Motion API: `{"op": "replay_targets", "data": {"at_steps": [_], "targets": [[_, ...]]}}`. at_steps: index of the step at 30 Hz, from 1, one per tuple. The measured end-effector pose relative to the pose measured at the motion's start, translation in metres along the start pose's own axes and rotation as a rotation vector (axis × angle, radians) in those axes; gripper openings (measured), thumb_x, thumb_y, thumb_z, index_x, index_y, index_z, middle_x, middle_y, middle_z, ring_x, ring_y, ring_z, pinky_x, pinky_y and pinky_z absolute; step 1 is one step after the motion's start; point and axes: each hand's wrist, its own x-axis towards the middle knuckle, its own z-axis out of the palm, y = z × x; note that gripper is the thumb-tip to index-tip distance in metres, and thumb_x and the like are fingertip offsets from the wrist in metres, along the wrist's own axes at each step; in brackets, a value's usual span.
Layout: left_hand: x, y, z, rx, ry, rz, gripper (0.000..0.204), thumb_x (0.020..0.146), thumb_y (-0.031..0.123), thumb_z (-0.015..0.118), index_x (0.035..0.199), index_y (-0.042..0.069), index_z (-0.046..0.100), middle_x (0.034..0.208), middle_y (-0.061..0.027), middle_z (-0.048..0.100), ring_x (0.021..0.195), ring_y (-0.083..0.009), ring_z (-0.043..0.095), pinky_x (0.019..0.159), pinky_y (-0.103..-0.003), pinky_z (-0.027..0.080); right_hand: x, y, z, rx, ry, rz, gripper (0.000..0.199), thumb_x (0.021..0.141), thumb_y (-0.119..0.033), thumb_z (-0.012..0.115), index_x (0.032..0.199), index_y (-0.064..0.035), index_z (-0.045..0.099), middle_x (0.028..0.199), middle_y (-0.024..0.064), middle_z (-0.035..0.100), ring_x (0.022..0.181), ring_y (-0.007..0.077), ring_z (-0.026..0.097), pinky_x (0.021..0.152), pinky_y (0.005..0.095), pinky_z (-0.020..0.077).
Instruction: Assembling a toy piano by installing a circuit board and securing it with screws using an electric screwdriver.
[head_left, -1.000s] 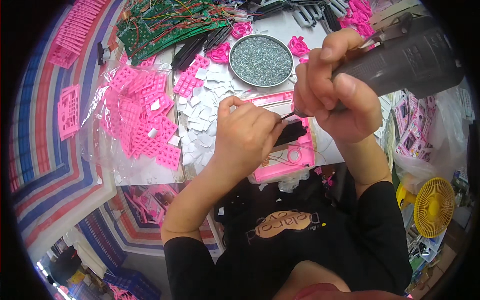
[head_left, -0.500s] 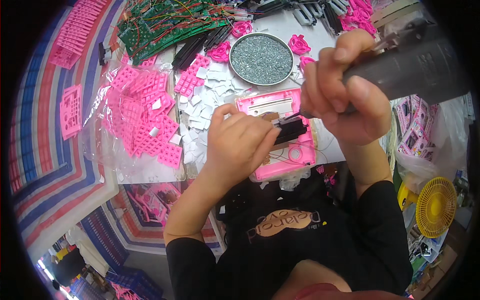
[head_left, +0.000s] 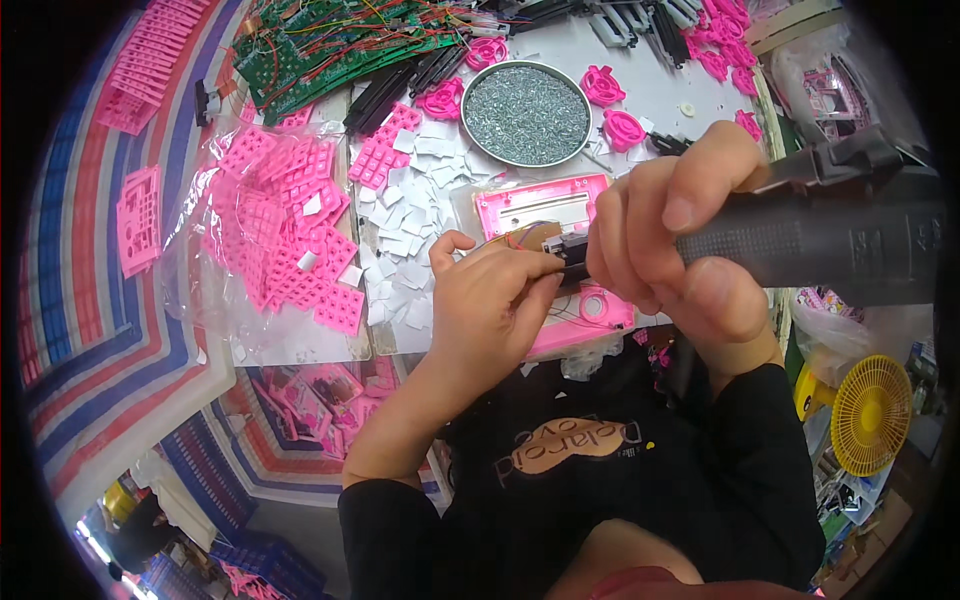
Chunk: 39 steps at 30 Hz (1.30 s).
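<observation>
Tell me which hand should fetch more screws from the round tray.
Probably left. The left hand only steadies a small black part on the pink case; the right hand grips the driver. The tray lies just ahead.

White worktop [head_left: 655, 95] fills upper middle, cluttered. Round metal dish [head_left: 526, 113] of small grey screws near top centre. Green circuit boards [head_left: 320, 50] w/ red wires at top left, black strips [head_left: 385, 85] beside them. Clear bags [head_left: 270, 235] of pink keypads on left, white paper squares [head_left: 410, 235] scattered next to them. Pink round parts [head_left: 610, 105] around dish & along top right. Striped red/blue/white mat [head_left: 90, 330] curves round the left edge & below. Yellow fan [head_left: 870, 415] lower right, plastic bags [head_left: 835, 335] near it. Blue crates [head_left: 265, 570] on floor, bottom left. Light bright, even.
</observation>
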Motion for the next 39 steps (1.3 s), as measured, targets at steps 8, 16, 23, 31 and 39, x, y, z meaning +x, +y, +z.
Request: {"op": "replay_targets", "data": {"at_steps": [8, 16, 23, 31, 39], "targets": [[0.004, 0.001, -0.005, 0.214, -0.044, 0.074, 0.03, 0.077, 0.023, 0.083, 0.099, 0.012, 0.066, 0.089, 0.0009, 0.069, 0.082, -0.0185, 0.064, 0.091, -0.046, 0.031, -0.003, 0.009, 0.002, -0.117, -0.014, -0.029, 0.032, 0.091, -0.026, 0.071, 0.106, -0.0125, 0.046, 0.067, 0.0003, 0.048, 0.053, 0.0121, 0.047, 0.049, 0.0282, 0.0409], [-0.027, -0.011, 0.013, 0.402, -0.021, -0.051, 0.049, 0.071, 0.033, 0.088, 0.11, 0.015, 0.066, 0.1, 0.0001, 0.066, 0.095, -0.0212, 0.058, 0.088, -0.044, 0.026, -0.009, 0.034, -0.013, -0.177, 0.018, -0.06, 0.031, 0.091, -0.023, 0.069, 0.107, -0.012, 0.045, 0.067, 0.0012, 0.048, 0.056, 0.0134, 0.047, 0.052, 0.0288, 0.0412], [-0.026, -0.027, 0.018, 0.329, -0.042, -0.005, 0.051, 0.071, 0.034, 0.086, 0.114, 0.014, 0.065, 0.099, 0.0016, 0.064, 0.093, -0.0192, 0.058, 0.088, -0.045, 0.027, -0.007, 0.042, -0.013, -0.173, -0.061, -0.103, 0.03, 0.091, -0.022, 0.069, 0.106, -0.0113, 0.046, 0.068, 0.0025, 0.05, 0.057, 0.0145, 0.048, 0.053, 0.0307, 0.0422], [-0.027, -0.032, 0.019, 0.269, -0.048, 0.004, 0.05, 0.073, 0.033, 0.084, 0.114, 0.013, 0.065, 0.098, 0.0031, 0.063, 0.091, -0.0182, 0.058, 0.087, -0.044, 0.028, -0.006, 0.051, -0.012, -0.209, -0.11, -0.112, 0.029, 0.091, -0.018, 0.07, 0.105, -0.0096, 0.046, 0.069, 0.0039, 0.052, 0.057, 0.0156, 0.05, 0.054, 0.033, 0.0453], [-0.031, -0.036, 0.026, 0.237, 0.047, 0.057, 0.048, 0.071, 0.024, 0.084, 0.112, 0.009, 0.064, 0.098, 0.0008, 0.062, 0.092, -0.0182, 0.059, 0.086, -0.044, 0.028, 0.002, 0.047, -0.014, -0.33, -0.282, -0.077, 0.025, 0.09, -0.012, 0.07, 0.103, -0.0066, 0.049, 0.069, 0.006, 0.055, 0.057, 0.017, 0.052, 0.053, 0.0337, 0.0452]]}}
